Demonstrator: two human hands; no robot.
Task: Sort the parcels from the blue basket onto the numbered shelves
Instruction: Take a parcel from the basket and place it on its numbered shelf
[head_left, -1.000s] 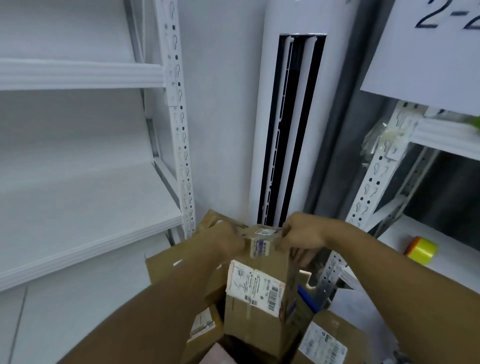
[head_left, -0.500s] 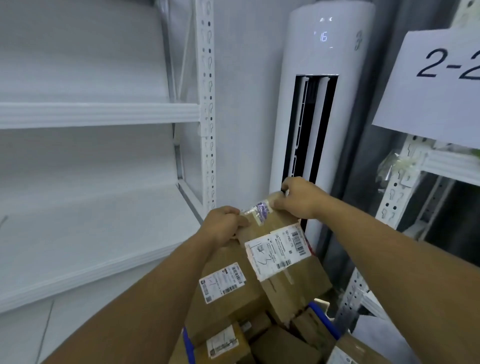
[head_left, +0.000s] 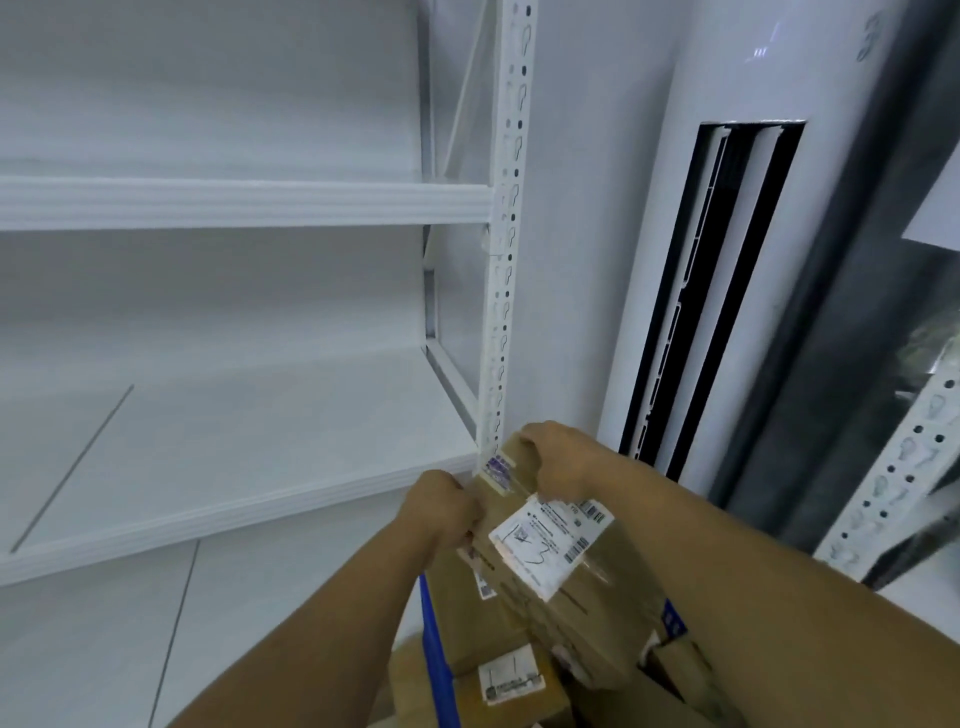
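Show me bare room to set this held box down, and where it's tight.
The lower white shelf board is bare from its front lip back to the wall, left of the perforated white upright post. Crowded: the blue basket, packed with brown cardboard parcels.

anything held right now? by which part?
Yes, one cardboard parcel, the one with the white label, held in both hands. The left hand grips its upper left edge and the right hand grips its top end.
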